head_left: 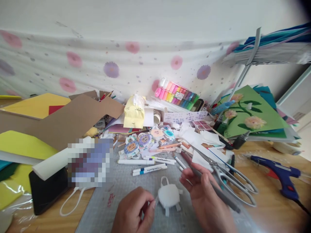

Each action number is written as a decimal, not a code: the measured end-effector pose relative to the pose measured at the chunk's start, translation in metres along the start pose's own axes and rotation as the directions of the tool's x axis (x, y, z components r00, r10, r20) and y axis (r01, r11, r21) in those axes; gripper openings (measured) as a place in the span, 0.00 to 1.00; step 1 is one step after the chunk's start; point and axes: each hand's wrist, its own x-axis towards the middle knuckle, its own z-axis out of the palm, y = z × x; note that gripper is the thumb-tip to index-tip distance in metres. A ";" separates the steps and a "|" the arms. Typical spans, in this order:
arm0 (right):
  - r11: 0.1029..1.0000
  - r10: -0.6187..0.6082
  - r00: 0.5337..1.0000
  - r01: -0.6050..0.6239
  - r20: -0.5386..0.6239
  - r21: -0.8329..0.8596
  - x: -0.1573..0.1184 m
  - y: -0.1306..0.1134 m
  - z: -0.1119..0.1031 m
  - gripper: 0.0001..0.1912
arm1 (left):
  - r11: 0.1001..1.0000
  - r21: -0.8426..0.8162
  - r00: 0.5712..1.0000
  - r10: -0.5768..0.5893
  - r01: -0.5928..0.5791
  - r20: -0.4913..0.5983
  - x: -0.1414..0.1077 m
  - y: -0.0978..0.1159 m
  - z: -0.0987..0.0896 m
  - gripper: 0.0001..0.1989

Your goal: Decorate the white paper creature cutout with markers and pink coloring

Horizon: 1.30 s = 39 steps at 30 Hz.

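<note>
By the cut-off front edge of the grey gridded mat [97,215], whether left hand [134,209] pinches the white padded oval [168,195], I cannot tell; right hand [206,194] clasps a slender dark-grey tool [224,196].

No legible text, even on markers [150,168].

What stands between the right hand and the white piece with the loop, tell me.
Nothing visible does: only a strip of grey mat shows between the right hand and the white piece. The left hand is at the opposite side, and the dark grey tool in the right hand does not cross the gap.
</note>
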 end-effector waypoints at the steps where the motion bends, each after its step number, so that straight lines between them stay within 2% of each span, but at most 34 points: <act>1: 0.997 0.048 0.998 -0.050 0.030 0.056 -0.001 -0.004 0.008 0.15 | 1.000 0.004 1.000 0.023 -0.023 0.009 0.003 0.005 -0.001 0.08; 5: 0.950 0.187 0.973 -0.215 0.137 0.226 -0.007 -0.020 0.033 0.19 | 0.997 -0.030 0.997 0.071 -0.072 -0.025 0.016 0.027 0.000 0.08; 10: 0.892 0.256 0.938 -0.322 0.234 0.316 -0.021 -0.032 0.046 0.21 | 0.989 -0.064 0.989 0.128 -0.133 -0.069 0.024 0.054 0.007 0.02; 14: 0.872 0.265 0.926 -0.349 0.267 0.343 -0.033 -0.038 0.050 0.24 | 0.980 -0.075 0.982 0.178 -0.182 -0.064 0.018 0.064 0.011 0.08; 19: 0.874 0.269 0.913 -0.365 0.306 0.321 -0.042 -0.043 0.049 0.26 | 0.946 -0.138 0.955 0.295 -0.295 -0.023 0.007 0.070 0.010 0.16; 23: 0.893 0.268 0.911 -0.357 0.313 0.273 -0.047 -0.041 0.047 0.23 | 0.916 -0.138 0.926 0.378 -0.377 -0.023 -0.002 0.075 0.010 0.13; 28: 0.885 0.251 0.903 -0.361 0.350 0.295 -0.051 -0.038 0.047 0.22 | 0.918 -0.158 0.932 0.361 -0.363 -0.039 -0.012 0.079 0.009 0.08; 31: 0.893 0.221 0.907 -0.336 0.360 0.300 -0.052 -0.036 0.048 0.22 | 0.939 -0.204 0.960 0.279 -0.277 -0.019 -0.015 0.081 0.005 0.07; 33: 0.922 0.168 0.916 -0.277 0.364 0.270 -0.055 -0.036 0.048 0.20 | 0.956 -0.278 0.990 0.120 -0.097 0.067 -0.015 0.081 0.004 0.12; 34: 0.941 0.130 0.918 -0.233 0.375 0.245 -0.057 -0.035 0.048 0.19 | 0.942 -0.335 0.990 0.020 0.028 0.138 -0.015 0.081 0.004 0.15; 35: 0.958 0.098 0.914 -0.194 0.394 0.213 -0.060 -0.035 0.047 0.19 | 0.901 -0.405 0.974 -0.069 0.154 0.217 -0.015 0.081 0.005 0.17; 37: 0.982 0.057 0.889 -0.132 0.455 0.135 -0.067 -0.032 0.045 0.19 | 0.752 -0.563 0.923 -0.162 0.344 0.348 -0.014 0.081 0.009 0.20; 39: 0.996 0.044 0.868 -0.078 0.494 0.049 -0.073 -0.027 0.041 0.21 | 0.599 -0.673 0.894 -0.189 0.434 0.407 -0.013 0.081 0.013 0.20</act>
